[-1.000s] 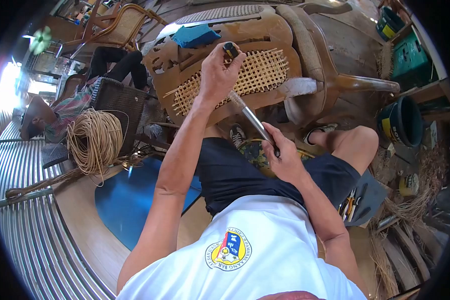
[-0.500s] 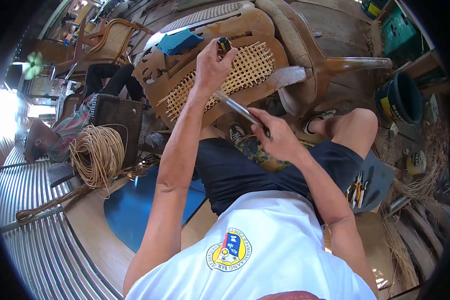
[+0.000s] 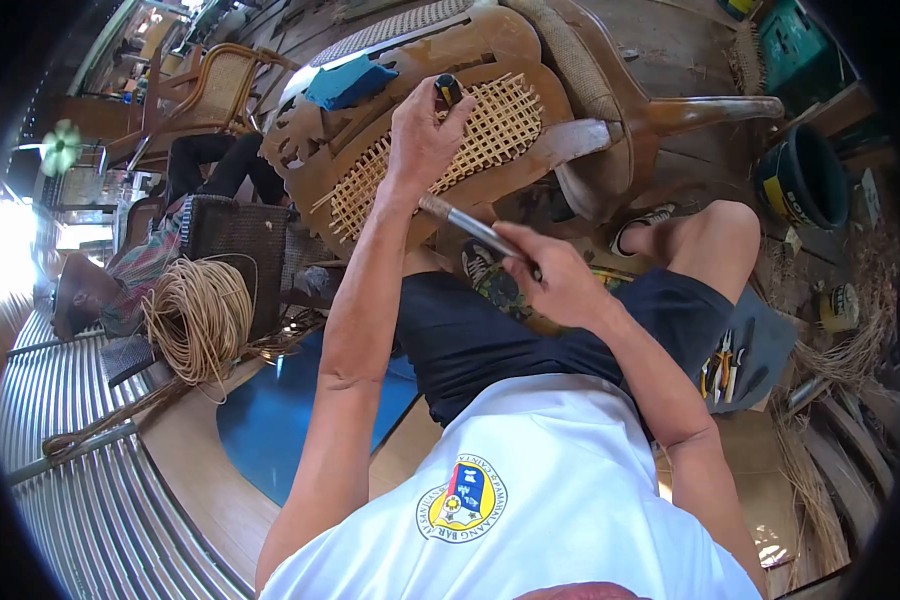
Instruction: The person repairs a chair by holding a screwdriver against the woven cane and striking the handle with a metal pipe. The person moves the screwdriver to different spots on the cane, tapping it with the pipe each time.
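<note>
My left hand is closed around an upright black tool handle with a yellow mark; its lower end is hidden behind my fingers. Under that hand lies a woven cane panel, set in the opening of a carved brown wooden chair back. Loose cane ends stick out along the panel's edges. My right hand grips the dark end of a hammer-like tool with a shiny metal shaft. Its brownish far end points up and left, beside my left wrist.
A blue cloth-like piece rests on the wood. A coil of cane sits at left, near a seated person. Several hand tools lie on a mat beside my thigh. A dark bucket stands at right.
The hammer-like tool has shifted slightly down and left in view, with my right hand blurred. My left hand stays over the panel. The whole view has shifted a little.
</note>
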Motion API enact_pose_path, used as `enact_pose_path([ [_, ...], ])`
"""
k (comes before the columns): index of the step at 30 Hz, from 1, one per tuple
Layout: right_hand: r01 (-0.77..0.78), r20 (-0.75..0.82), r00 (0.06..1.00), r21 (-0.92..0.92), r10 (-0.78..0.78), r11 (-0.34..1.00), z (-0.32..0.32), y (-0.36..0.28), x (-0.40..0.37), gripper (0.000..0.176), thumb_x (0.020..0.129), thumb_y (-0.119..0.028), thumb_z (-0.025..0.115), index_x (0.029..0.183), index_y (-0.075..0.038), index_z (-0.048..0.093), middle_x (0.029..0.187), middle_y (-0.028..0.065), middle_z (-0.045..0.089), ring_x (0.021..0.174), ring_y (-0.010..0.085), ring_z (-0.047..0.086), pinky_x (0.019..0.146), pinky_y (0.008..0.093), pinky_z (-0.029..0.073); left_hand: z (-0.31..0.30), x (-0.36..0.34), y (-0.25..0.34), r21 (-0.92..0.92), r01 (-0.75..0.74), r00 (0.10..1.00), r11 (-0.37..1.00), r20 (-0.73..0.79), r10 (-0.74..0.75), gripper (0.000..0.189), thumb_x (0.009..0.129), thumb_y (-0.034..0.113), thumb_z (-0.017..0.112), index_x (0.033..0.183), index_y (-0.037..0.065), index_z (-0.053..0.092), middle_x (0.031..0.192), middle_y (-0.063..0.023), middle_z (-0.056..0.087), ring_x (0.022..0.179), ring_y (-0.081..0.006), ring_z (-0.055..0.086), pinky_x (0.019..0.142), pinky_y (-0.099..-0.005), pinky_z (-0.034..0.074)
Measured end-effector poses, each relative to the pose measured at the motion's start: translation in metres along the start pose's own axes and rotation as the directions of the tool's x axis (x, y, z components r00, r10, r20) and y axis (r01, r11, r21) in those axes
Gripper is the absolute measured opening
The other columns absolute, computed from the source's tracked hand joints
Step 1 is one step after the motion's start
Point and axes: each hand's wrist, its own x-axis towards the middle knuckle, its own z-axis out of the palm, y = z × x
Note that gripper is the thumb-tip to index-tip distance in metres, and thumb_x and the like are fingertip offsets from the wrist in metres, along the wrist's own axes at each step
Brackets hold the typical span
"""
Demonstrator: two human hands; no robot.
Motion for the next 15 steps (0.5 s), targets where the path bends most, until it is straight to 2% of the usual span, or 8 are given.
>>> enact_pose_path([
  [1, -0.002, -0.001, 1.000, 0.000, 0.002, 1.000, -0.001, -0.004, 0.001, 0.044, 0.101, -0.006, 0.062, 0.143, 0.004, 0.054, 0.110, 0.0280, 0.070, 0.100, 0.0427, 0.071, 0.088, 0.0444, 0.056, -0.003, 0.001, 0.002, -0.018, 0.016, 1.000, 1.000, 0.001, -0.016, 0.022, 0.099, 0.018, 0.079, 0.112, 0.003, 0.069, 0.091, 0.0014, 0.071, 0.084, -0.0063, 0.064, 0.077, -0.0243, 0.053],
  [3, -0.268, -0.165, 0.945, 0.104, 0.282, 0.958, 0.000, -0.013, 0.002, 0.043, 0.101, -0.006, 0.062, 0.141, 0.003, 0.056, 0.110, 0.0284, 0.070, 0.101, 0.0429, 0.071, 0.088, 0.0444, 0.056, -0.011, -0.002, 0.008, -0.031, 0.043, 0.999, 0.999, 0.002, -0.043, 0.022, 0.099, 0.018, 0.079, 0.112, 0.003, 0.069, 0.092, 0.0011, 0.071, 0.085, -0.0065, 0.065, 0.077, -0.0244, 0.054],
  [7, -0.031, -0.096, 0.995, 0.055, 0.036, 0.998, 0.005, -0.015, -0.017, 0.045, 0.101, -0.005, 0.061, 0.144, 0.003, 0.054, 0.110, 0.0272, 0.071, 0.101, 0.0425, 0.071, 0.089, 0.0446, 0.056, -0.020, -0.001, 0.018, -0.183, 0.074, 0.995, 0.980, -0.046, -0.084, 0.017, 0.100, 0.014, 0.077, 0.112, 0.004, 0.069, 0.096, 0.0001, 0.073, 0.086, -0.0065, 0.066, 0.079, -0.0248, 0.057],
  [9, -0.045, -0.064, 0.997, 0.029, 0.047, 0.999, 0.001, -0.022, -0.020, 0.045, 0.101, -0.005, 0.060, 0.145, 0.003, 0.053, 0.113, 0.0270, 0.071, 0.102, 0.0426, 0.071, 0.090, 0.0446, 0.055, -0.020, -0.006, 0.016, -0.134, 0.121, 0.991, 0.984, -0.042, -0.128, 0.017, 0.101, 0.014, 0.077, 0.111, 0.004, 0.069, 0.095, 0.0011, 0.072, 0.086, -0.0062, 0.066, 0.079, -0.0247, 0.057],
  [10, -0.106, -0.022, 0.994, 0.063, 0.108, 0.992, -0.001, -0.026, -0.020, 0.045, 0.101, -0.006, 0.061, 0.145, 0.004, 0.054, 0.114, 0.0275, 0.071, 0.104, 0.0434, 0.071, 0.091, 0.0451, 0.055, -0.013, -0.007, 0.010, -0.246, 0.112, 0.992, 0.963, -0.028, -0.122, 0.020, 0.100, 0.017, 0.078, 0.111, 0.004, 0.069, 0.093, 0.0026, 0.070, 0.086, -0.0061, 0.065, 0.078, -0.0242, 0.055],
  [12, -0.172, 0.020, 0.985, 0.095, 0.171, 0.981, -0.001, -0.023, -0.022, 0.045, 0.101, -0.006, 0.061, 0.144, 0.004, 0.054, 0.116, 0.0279, 0.071, 0.107, 0.0443, 0.070, 0.092, 0.0455, 0.055, -0.008, -0.011, 0.004, -0.134, 0.102, 0.995, 0.986, -0.001, -0.103, 0.022, 0.100, 0.018, 0.079, 0.112, 0.003, 0.068, 0.093, 0.0029, 0.070, 0.086, -0.0062, 0.064, 0.078, -0.0241, 0.054],
  [13, -0.096, -0.006, 0.995, 0.049, 0.096, 0.994, 0.001, -0.014, -0.022, 0.045, 0.101, -0.006, 0.061, 0.144, 0.004, 0.054, 0.118, 0.0284, 0.071, 0.108, 0.0451, 0.069, 0.093, 0.0462, 0.055, -0.004, -0.011, 0.004, -0.021, 0.081, 0.996, 0.996, 0.028, -0.080, 0.024, 0.099, 0.019, 0.079, 0.112, 0.003, 0.068, 0.093, 0.0031, 0.069, 0.086, -0.0062, 0.063, 0.078, -0.0240, 0.053],
  [15, -0.019, -0.034, 0.999, -0.002, 0.019, 1.000, 0.001, -0.006, -0.018, 0.045, 0.101, -0.006, 0.061, 0.144, 0.004, 0.054, 0.119, 0.0288, 0.070, 0.110, 0.0460, 0.069, 0.094, 0.0469, 0.054, 0.002, -0.011, 0.002, -0.074, 0.090, 0.995, 0.993, 0.041, -0.087, 0.025, 0.099, 0.020, 0.080, 0.112, 0.003, 0.067, 0.093, 0.0029, 0.068, 0.086, -0.0062, 0.062, 0.078, -0.0243, 0.052],
])
